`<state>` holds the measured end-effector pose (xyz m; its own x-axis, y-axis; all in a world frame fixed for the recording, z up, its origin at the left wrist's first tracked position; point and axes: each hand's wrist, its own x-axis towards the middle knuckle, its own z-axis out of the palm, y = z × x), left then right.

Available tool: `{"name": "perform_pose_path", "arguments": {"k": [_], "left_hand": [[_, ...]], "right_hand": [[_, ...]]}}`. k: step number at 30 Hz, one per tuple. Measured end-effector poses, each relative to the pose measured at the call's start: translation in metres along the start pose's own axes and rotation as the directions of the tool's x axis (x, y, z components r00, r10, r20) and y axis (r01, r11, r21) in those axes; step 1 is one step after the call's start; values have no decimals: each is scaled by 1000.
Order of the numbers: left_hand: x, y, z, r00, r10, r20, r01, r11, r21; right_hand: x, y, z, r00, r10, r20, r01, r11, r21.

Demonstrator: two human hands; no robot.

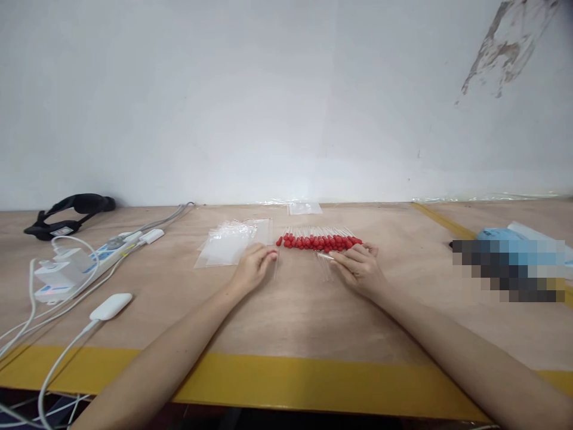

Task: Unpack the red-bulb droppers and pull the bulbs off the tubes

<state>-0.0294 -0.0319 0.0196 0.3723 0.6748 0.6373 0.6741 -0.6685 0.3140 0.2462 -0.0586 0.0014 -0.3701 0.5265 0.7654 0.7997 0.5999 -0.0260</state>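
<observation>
A row of thin clear sticks with red bulb ends point(320, 242), like small droppers, lies side by side in the middle of the table, red ends toward me. At the row's left end, my left hand point(255, 264) is closed, finger and thumb pinching a red-ended clear stick point(276, 266) that points down toward me. My right hand point(359, 267) is closed at the right front of the row, with a whitish, shiny piece at its fingertips. Several thin clear sticks point(325, 270) stick out below those fingertips. Exactly how they are gripped is partly hidden.
Clear zip bags point(228, 242) lie spread left of my left hand, another bag point(304, 208) by the wall. Farther left are a power strip point(105, 257), cables, a white device point(111, 306) and a black strap point(71, 215). Blue-and-white packaging point(510, 239) lies right. Yellow tape point(268, 379) edges the table.
</observation>
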Motion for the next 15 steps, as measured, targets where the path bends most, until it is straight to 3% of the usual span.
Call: {"name": "perform_pose_path", "arguments": {"k": [3, 8, 11, 15], "left_hand": [[9, -22, -14, 968, -191, -161, 204, 977, 67], [13, -50, -19, 881, -448, -151, 471, 862, 188], [12, -58, -15, 866, -485, -119, 499, 843, 198], [11, -60, -10, 848, -528, -50, 526, 824, 213]], "right_hand": [[7, -3, 7, 991, 134, -9, -134, 991, 22], [17, -17, 23, 957, 276, 84, -279, 960, 23], [17, -20, 29, 966, 247, 73, -247, 969, -7], [16, -20, 31, 990, 117, 78, -114, 992, -46]]}}
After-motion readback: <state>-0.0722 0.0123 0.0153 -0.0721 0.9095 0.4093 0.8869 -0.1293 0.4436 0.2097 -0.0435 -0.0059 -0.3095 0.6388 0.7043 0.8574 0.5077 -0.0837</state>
